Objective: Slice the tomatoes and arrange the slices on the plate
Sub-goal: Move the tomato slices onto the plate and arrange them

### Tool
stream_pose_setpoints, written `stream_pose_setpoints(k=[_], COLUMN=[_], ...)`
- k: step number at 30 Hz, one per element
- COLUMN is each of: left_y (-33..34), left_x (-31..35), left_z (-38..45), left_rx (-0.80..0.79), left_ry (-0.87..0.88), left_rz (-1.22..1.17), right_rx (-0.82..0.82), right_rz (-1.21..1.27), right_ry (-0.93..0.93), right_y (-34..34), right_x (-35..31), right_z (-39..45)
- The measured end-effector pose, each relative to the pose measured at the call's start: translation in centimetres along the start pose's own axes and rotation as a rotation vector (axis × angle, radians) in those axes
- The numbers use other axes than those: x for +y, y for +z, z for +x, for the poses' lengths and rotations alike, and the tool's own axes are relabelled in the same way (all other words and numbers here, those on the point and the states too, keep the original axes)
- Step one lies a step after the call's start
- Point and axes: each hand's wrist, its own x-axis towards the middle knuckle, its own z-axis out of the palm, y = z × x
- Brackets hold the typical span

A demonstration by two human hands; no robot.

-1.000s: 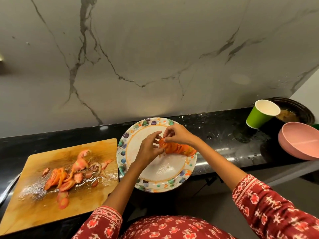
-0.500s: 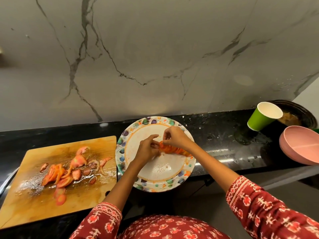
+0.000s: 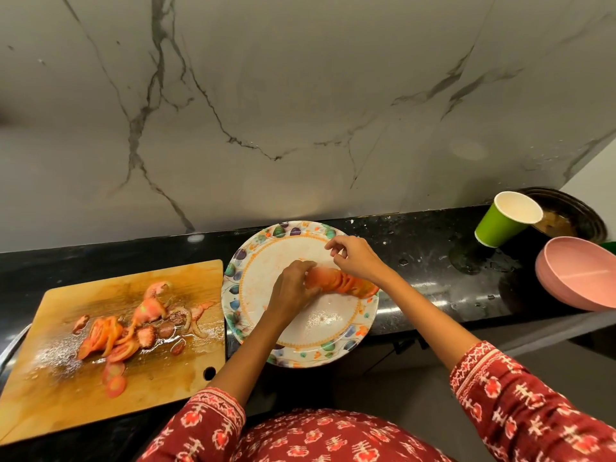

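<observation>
A row of overlapping tomato slices lies across the middle of a white plate with a floral rim. My left hand curls its fingers over the left end of that row and grips the slices there. Just above the row's far side my right hand hovers with loosely curled fingers and holds nothing. More tomato slices and scraps lie in a wet heap on the wooden cutting board to the left of the plate.
The board and the plate sit on a black counter against a marble wall. At the right stand a green paper cup, a dark pan behind it and a pink bowl. The plate overhangs the counter's front edge.
My right hand has let go of the slices and lifted up and back from the row. My left hand has stayed on the row's left end, and the slices lie flatter.
</observation>
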Motion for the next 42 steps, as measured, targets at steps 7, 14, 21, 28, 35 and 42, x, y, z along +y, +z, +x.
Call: stream_pose_setpoints(k=[7, 14, 21, 28, 35, 42], left_y=[-0.4, -0.2, -1.5, -6.2, -11.5, -17.7], left_x=[-0.5, -0.7, -2.0, -4.7, -8.1, -13.6], left_z=[0.5, 0.6, -0.3, -3.0, -6.9, -11.9], left_rx=[-0.038, -0.071, -0.031, 0.084, 0.189, 0.334], left_ry=[0.02, -0.022, -0.009, -0.041, -0.079, -0.098], left_rz=[-0.002, 0.012, -0.006, -0.028, -0.028, -0.073], right_rx=[-0.037, 0.008, 0.147, 0.256, 0.192, 0.062], right_rz=[0.047, 0.077, 0.168, 0.244, 0.232, 0.143], right_ry=[0.008, 0.023, 0.016, -0.042, -0.12, -0.166], right_y=[0.2, -0.2, -0.6, 3.1, 7.4, 12.9], right_x=[0.1, 0.6, 0.3, -3.4, -9.0, -15.4], right_z=[0.1, -0.2, 0.3, 0.0, -0.7, -1.1])
